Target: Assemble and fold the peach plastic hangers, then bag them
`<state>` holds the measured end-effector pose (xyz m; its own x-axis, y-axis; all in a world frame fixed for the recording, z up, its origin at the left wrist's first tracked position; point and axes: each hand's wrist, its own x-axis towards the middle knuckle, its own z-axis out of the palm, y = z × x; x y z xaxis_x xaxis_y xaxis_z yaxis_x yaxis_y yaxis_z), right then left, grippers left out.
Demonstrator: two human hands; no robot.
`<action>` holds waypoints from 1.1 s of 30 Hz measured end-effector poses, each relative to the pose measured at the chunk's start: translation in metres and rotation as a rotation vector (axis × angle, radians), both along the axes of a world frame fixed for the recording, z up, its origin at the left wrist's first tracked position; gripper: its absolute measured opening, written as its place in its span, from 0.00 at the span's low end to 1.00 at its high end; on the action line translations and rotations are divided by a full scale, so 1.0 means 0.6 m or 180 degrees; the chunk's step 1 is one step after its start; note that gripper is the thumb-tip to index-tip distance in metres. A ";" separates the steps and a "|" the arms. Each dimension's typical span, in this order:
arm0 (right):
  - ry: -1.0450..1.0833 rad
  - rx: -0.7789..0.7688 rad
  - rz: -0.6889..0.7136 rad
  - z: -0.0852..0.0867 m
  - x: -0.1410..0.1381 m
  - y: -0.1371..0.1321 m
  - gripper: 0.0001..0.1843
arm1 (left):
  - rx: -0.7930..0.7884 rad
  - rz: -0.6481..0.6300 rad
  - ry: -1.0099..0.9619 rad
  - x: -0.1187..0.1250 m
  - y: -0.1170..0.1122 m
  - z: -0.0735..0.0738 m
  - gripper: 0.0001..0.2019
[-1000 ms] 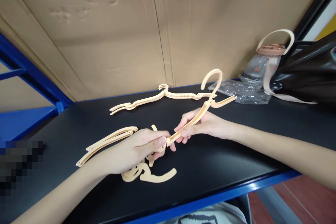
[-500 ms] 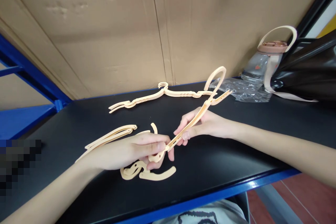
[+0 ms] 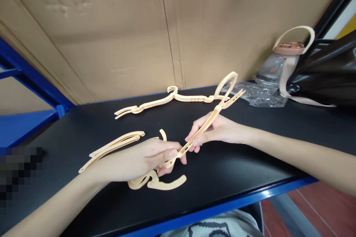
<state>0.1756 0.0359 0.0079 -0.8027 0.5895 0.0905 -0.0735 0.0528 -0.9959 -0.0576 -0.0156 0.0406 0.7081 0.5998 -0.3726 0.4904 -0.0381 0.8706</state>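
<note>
Between my hands is a cream plastic hanger point(image 3: 209, 121), slanting up to the right with a looped hook near its far end. My right hand point(image 3: 215, 130) pinches its long arm, thumb along the near side. At the lower end my left hand point(image 3: 155, 155) closes on a small curved piece point(image 3: 170, 163) that meets the arm; the fingers partly hide this joint. Under and beside my left hand lie loose curved hanger pieces point(image 3: 171, 184), and two long arm pieces point(image 3: 116, 143) rest to its left.
A whole cream hanger point(image 3: 158, 101) lies at the back of the black table point(image 3: 236, 177). Behind it stands a cardboard wall point(image 3: 111, 44). Clear plastic wrapping point(image 3: 263, 96) and a strapped water bottle point(image 3: 274, 67) are at the back right. A blue frame rises at the left.
The held hanger has tilted slightly and its looped hook has shifted a little left. My left hand has turned a little at the joint; both grips stay.
</note>
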 end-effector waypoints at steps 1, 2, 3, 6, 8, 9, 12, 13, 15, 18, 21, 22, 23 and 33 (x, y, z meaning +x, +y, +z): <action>0.0001 -0.0031 0.0041 0.002 0.001 -0.001 0.10 | -0.0101 -0.0031 -0.0044 0.000 0.001 0.001 0.17; 0.0009 -0.0071 0.0089 0.003 0.001 -0.002 0.10 | -0.0205 -0.0079 -0.0087 0.000 0.002 0.003 0.17; 0.0019 -0.0118 0.0142 0.005 0.002 -0.004 0.10 | -0.0285 -0.0139 -0.0122 -0.001 0.003 0.004 0.18; 0.0057 -0.0260 0.0301 0.010 0.004 -0.007 0.09 | -0.0371 -0.0294 -0.0163 -0.001 0.005 0.007 0.19; 0.0076 -0.0340 0.0376 0.010 0.004 -0.006 0.09 | -0.0374 -0.0327 -0.0205 -0.001 0.006 0.006 0.19; 0.0077 -0.0374 0.0400 0.010 0.004 -0.005 0.09 | -0.0371 -0.0314 -0.0215 0.000 0.006 0.005 0.19; 0.0051 -0.0443 0.0457 0.005 0.003 0.001 0.09 | -0.0344 -0.0250 -0.0211 0.001 0.006 0.002 0.18; 0.0042 -0.0454 0.0470 0.003 0.004 0.003 0.09 | -0.0339 -0.0213 -0.0192 0.001 0.005 0.002 0.18; 0.0026 -0.0452 0.0486 0.000 0.004 0.006 0.10 | -0.0351 -0.0200 -0.0200 0.002 0.005 0.002 0.17; 0.0046 -0.0415 0.0361 -0.002 0.003 0.006 0.10 | -0.0284 -0.0148 -0.0305 0.005 0.004 0.002 0.17; 0.0108 -0.0408 -0.0116 -0.002 -0.003 0.001 0.11 | 0.0035 0.0210 -0.0332 0.013 0.002 -0.005 0.16; 0.0089 -0.0390 -0.0255 -0.002 -0.006 -0.001 0.11 | 0.0201 0.0342 -0.0306 0.017 0.000 -0.008 0.16; 0.0043 -0.0363 -0.0347 -0.002 -0.009 -0.004 0.11 | 0.0373 0.0447 -0.0250 0.021 -0.001 -0.012 0.16; -0.0123 -0.0484 -0.0461 0.002 -0.020 -0.013 0.13 | 0.0869 0.0634 -0.0005 0.026 -0.009 -0.026 0.18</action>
<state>0.1634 0.0279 0.0088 -0.7097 0.7035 -0.0375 -0.0376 -0.0909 -0.9952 -0.0419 -0.0207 0.0251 0.5675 0.8039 -0.1783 0.5104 -0.1735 0.8423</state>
